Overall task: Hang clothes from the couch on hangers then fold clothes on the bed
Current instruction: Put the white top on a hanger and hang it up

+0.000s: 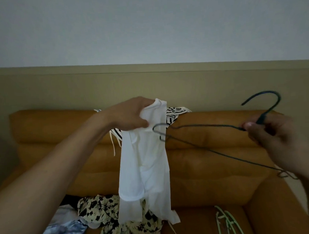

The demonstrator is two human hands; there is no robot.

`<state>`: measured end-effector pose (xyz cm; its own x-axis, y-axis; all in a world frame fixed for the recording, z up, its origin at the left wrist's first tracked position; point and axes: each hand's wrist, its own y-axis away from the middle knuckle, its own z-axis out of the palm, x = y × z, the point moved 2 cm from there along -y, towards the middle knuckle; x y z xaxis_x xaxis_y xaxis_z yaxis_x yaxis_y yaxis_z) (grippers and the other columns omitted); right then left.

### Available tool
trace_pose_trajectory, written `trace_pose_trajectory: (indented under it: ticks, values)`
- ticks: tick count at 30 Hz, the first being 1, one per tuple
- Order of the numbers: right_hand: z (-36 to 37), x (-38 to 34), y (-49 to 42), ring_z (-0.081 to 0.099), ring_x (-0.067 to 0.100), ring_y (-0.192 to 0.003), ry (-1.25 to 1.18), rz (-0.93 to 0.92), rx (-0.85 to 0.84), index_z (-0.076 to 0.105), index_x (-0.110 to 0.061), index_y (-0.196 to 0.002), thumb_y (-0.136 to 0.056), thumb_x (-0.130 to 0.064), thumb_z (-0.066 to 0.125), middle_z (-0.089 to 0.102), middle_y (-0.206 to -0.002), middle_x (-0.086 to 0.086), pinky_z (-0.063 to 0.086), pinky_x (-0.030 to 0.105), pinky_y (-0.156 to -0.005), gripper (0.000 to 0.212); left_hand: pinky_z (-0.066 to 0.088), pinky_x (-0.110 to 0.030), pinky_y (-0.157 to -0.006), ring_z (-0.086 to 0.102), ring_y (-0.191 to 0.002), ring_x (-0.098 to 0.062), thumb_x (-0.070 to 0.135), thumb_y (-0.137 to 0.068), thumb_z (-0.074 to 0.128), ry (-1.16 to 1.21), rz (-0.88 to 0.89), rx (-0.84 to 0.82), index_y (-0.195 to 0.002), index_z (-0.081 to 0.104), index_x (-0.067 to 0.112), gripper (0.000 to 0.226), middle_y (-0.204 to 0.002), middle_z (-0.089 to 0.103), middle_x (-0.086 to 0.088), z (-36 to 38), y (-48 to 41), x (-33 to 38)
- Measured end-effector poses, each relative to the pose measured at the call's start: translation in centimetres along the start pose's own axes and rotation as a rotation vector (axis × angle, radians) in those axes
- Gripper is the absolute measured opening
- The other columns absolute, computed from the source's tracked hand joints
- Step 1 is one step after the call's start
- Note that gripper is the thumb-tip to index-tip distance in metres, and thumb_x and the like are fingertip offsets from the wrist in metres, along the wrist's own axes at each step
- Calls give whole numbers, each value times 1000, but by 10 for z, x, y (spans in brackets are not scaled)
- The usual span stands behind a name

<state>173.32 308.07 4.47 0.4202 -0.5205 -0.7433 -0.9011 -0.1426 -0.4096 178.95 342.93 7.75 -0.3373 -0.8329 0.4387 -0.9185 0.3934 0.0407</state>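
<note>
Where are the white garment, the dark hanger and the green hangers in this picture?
white garment (144, 162): head view, middle of the hanging cloth.
dark hanger (262, 117): head view, neck below the hook.
green hangers (230, 220): head view, one sloping arm.

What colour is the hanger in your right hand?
The hanger is dark, a blackish teal, thin wire. It shows in the head view, held by the right hand.

one head-worn wide-angle view, facing forward and slightly down along both arms, left hand (132, 116) and right hand (272, 135) close at mid-frame, couch (216, 158) just beyond the hands, wall (145, 36) above them
</note>
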Motion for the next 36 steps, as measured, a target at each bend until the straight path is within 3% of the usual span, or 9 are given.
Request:
trace_pose_trajectory:
  ticks: [2,7,9,12,18,22,28,32,36]
  values:
    - [12,-12,-1,53,17,-54,180,-37,-43,64,-39,-83,-89,-74,46,57,-61,0,39,34,-52,40,45,-36,-98,50,-123,-19,22,-84,66,-102,-20,-40,-154,36,26,76,-144,50,0,-4,0,3]
    - [89,-30,-15,50,10,-56,367,-22,-102,63,-20,-76,-98,-29,60,54,-60,-3,37,35,-54,25,32,-27,-102,36,-140,-21,9,-94,59,-218,42,-64,-160,18,26,80,-157,37,0,-6,2,28]
    - [111,-33,-21,48,8,-52,302,23,-83,61,-19,-75,-99,-26,59,52,-56,-7,30,29,-51,26,32,-25,-98,42,-133,-21,5,-94,56,-212,109,-71,-152,36,27,66,-147,47,4,-4,9,40]
    - [115,-44,-25,48,2,-50,36,51,56,52,-29,-66,-100,-20,59,51,-51,-13,31,15,-48,36,37,-31,-77,54,-97,-22,-2,-87,52,-290,172,-1,-100,52,29,33,-98,53,9,-1,21,48]
    - [110,-66,-30,49,6,-50,-209,-24,193,61,-25,-73,-100,-16,59,56,-56,-8,37,15,-49,29,40,-37,-82,46,-98,-20,16,-85,54,-738,292,398,-109,64,17,26,-98,60,7,-2,29,65]
    - [104,-80,-32,55,8,-52,-251,-86,211,64,-25,-75,-100,-12,60,61,-59,-14,43,19,-53,28,39,-34,-72,53,-74,-16,47,-91,58,-457,326,462,-91,59,25,23,-76,58,10,-6,24,67]
    - [89,-64,-33,69,8,-78,-171,-19,93,68,-19,-105,-93,-25,71,71,-88,-8,57,28,-72,14,34,-31,-56,50,-59,-5,41,-96,56,-290,337,375,-82,56,28,19,-64,54,11,-13,15,57]
    - [77,-55,12,51,2,-113,36,-26,491,61,-14,-124,-86,-18,77,59,-122,3,35,7,-96,42,41,-35,-62,53,-63,-9,64,-86,48,-202,263,363,-72,57,24,44,-65,56,6,-27,16,49]
    - [115,-78,72,47,-11,-99,55,-497,754,52,-12,-96,-97,-16,59,53,-95,3,37,8,-86,8,37,-34,-59,47,-55,-12,79,-72,57,-259,142,512,-59,53,14,66,-56,49,0,-28,15,49]
